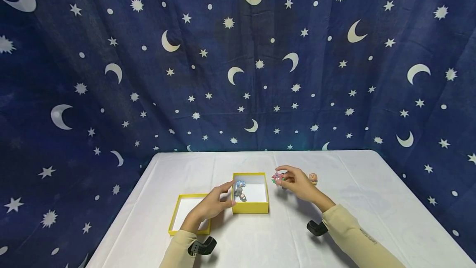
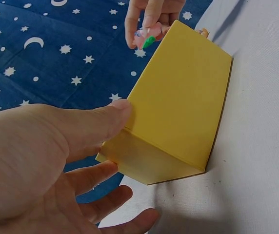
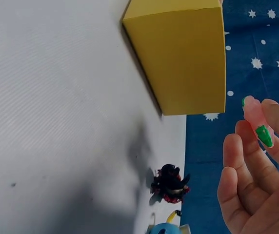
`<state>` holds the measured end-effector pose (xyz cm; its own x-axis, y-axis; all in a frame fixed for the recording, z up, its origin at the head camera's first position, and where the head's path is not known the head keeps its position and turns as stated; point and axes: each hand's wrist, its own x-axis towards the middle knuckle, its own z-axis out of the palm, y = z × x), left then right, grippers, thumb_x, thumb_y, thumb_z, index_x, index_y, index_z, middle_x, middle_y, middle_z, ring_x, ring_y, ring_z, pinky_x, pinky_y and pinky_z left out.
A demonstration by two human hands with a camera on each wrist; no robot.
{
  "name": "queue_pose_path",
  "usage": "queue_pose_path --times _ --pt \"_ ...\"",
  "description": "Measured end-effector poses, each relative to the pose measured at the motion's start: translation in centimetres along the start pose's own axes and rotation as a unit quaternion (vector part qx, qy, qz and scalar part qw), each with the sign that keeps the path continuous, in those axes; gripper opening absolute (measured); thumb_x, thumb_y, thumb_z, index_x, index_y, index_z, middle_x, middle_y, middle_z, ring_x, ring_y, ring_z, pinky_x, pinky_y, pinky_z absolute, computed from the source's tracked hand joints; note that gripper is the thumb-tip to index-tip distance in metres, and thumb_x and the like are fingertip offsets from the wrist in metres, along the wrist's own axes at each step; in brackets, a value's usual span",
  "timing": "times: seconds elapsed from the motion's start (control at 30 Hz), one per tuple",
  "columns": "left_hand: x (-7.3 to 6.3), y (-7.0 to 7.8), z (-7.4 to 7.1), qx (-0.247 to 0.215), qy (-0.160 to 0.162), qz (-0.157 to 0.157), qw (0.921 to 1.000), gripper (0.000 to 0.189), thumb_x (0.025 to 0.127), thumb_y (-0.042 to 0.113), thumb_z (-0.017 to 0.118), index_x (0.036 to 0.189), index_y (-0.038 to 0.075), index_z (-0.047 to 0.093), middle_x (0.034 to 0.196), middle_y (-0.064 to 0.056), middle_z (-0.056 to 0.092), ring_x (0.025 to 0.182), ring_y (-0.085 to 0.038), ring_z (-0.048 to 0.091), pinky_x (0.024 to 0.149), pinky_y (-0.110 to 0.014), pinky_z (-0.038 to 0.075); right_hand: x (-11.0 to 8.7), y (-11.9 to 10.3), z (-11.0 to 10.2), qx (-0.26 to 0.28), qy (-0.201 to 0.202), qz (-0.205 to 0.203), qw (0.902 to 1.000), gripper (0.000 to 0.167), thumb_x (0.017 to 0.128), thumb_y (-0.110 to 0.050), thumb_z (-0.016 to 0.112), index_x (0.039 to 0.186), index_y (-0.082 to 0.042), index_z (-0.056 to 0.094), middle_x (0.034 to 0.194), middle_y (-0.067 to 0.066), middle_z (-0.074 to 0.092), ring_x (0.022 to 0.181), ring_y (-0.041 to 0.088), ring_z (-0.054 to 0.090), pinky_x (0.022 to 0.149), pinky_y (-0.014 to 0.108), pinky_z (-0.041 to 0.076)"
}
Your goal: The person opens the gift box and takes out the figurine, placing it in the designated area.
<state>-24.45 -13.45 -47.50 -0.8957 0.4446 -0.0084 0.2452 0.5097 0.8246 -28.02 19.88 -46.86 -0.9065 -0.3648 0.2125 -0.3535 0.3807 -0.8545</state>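
My right hand [image 1: 296,182] pinches a small pink figurine with green parts [image 3: 259,120] between thumb and fingers, just right of the yellow box [image 1: 250,207] and above the table. The thumb and index finger of my left hand [image 1: 213,204] touch the box at its left side; the other fingers extend loosely, as the left wrist view shows. Inside the open box, a grey figurine [image 1: 239,193] and a blue one [image 1: 240,183] lie along the left wall. The right wrist view has a black and red figurine [image 3: 170,184] on the table below this hand.
A shallow yellow lid [image 1: 182,212] with a white inside lies left of the box, partly behind my left forearm. Beyond my right hand sits an orange-tan figurine [image 1: 313,178]. A blue figurine [image 3: 165,229] shows at the right wrist view's bottom edge. A starry curtain [image 1: 238,94] hangs behind the table.
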Motion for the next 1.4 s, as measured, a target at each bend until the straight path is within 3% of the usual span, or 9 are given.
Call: queue_pose_path --times 0.4,0.7,0.9,1.4 --pt "0.1 0.0 -0.1 0.003 0.002 -0.004 1.0 0.068 0.098 0.016 0.067 0.158 0.008 0.035 0.164 -0.016 0.035 0.146 -0.045 0.038 0.12 -0.065 0.028 -0.7 1.1 -0.6 -0.004 -0.008 0.007 0.9999 0.047 0.091 -0.005 0.073 0.133 0.008 0.056 0.099 0.02 0.075 0.076 0.007 0.066 0.064 0.019 0.052" --pt "0.1 -0.1 -0.1 0.003 0.001 0.006 1.0 0.068 0.098 0.015 0.066 0.158 0.007 0.034 0.163 -0.018 0.035 0.145 -0.046 0.038 0.12 -0.065 0.027 -1.5 2.2 -0.6 0.006 -0.021 -0.011 0.9997 0.045 0.088 0.007 0.066 0.132 0.013 0.055 0.105 0.027 0.073 0.085 0.002 0.068 0.069 0.018 0.055" --pt "0.0 -0.1 0.0 -0.002 0.001 0.006 1.0 0.068 0.098 0.014 0.066 0.158 0.006 0.035 0.163 -0.017 0.037 0.145 -0.046 0.039 0.119 -0.065 0.029 -2.0 3.0 -0.7 0.016 -0.03 -0.009 0.9994 0.044 0.086 0.009 0.064 0.13 0.015 0.055 0.098 0.027 0.073 0.076 0.011 0.068 0.06 0.02 0.051" --pt "0.1 -0.1 0.1 -0.002 0.0 0.006 1.0 0.068 0.098 0.014 0.066 0.158 0.007 0.035 0.162 -0.018 0.036 0.144 -0.047 0.039 0.118 -0.066 0.03 -2.6 4.1 -0.6 0.001 -0.052 0.015 0.9985 0.04 0.086 0.009 0.065 0.125 0.013 0.057 0.082 0.018 0.072 0.063 0.008 0.06 0.055 0.024 0.052"
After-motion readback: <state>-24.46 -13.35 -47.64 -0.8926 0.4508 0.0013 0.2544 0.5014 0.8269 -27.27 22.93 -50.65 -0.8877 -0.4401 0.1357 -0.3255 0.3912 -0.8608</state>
